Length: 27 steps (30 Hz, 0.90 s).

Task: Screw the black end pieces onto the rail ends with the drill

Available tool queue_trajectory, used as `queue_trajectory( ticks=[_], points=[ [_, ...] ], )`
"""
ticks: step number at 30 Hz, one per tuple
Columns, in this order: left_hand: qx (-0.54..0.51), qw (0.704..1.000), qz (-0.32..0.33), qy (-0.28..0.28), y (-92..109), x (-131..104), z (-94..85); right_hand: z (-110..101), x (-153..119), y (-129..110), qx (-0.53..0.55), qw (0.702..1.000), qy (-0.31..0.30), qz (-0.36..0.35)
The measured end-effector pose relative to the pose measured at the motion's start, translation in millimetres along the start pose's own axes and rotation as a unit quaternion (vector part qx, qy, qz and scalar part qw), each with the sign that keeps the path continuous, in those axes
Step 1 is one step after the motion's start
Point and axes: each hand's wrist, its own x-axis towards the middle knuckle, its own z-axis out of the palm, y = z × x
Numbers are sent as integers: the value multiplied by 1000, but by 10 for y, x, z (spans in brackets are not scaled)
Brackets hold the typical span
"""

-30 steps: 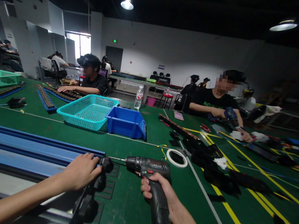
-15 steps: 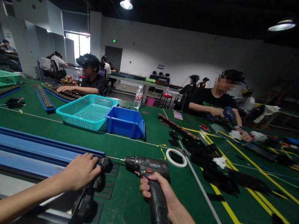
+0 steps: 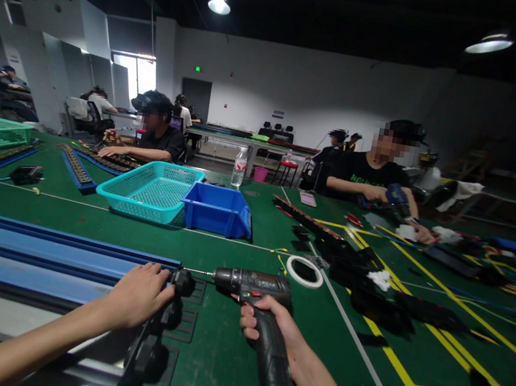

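Observation:
My right hand [image 3: 276, 329] is wrapped around the handle of a black cordless drill [image 3: 252, 283]. The drill points left, and its long thin bit reaches a black cable gland [image 3: 182, 281] at the end of a blue metal housing [image 3: 53, 250]. On top of that end lies my left hand [image 3: 137, 295], fingers stretched out over the edge beside the fitting. Several similar black fittings line the end face toward me. Whether the bit tip sits in a screw is too small to tell.
Behind the housing stand a turquoise basket [image 3: 148, 190] and a blue bin [image 3: 217, 210]. A white ring [image 3: 304, 272] lies past the drill. Black parts [image 3: 360, 264] and cables are spread at right. Two co-workers sit across the green table [image 3: 218, 359], one with a blue drill [image 3: 397, 197].
The drill and my right hand have shifted very slightly left, toward the housing. My left hand stays in place.

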Motion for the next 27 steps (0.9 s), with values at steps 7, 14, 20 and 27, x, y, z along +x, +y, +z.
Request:
queue_trajectory(
  ticks=[7, 14, 20, 27],
  points=[
    [6, 1000, -3, -2, 12, -15, -12, -11, 4, 2, -11, 1000, 7, -4],
    [6, 1000, 3, 4, 2, 2, 14, 43, -11, 6, -9, 1000, 19, 3],
    [9, 1000, 5, 9, -13, 16, 35, 28, -1, -6, -20, 1000, 19, -2],
    [-2, 1000, 2, 8, -17, 25, 36, 4, 7, -8, -24, 1000, 10, 7]
  ],
)
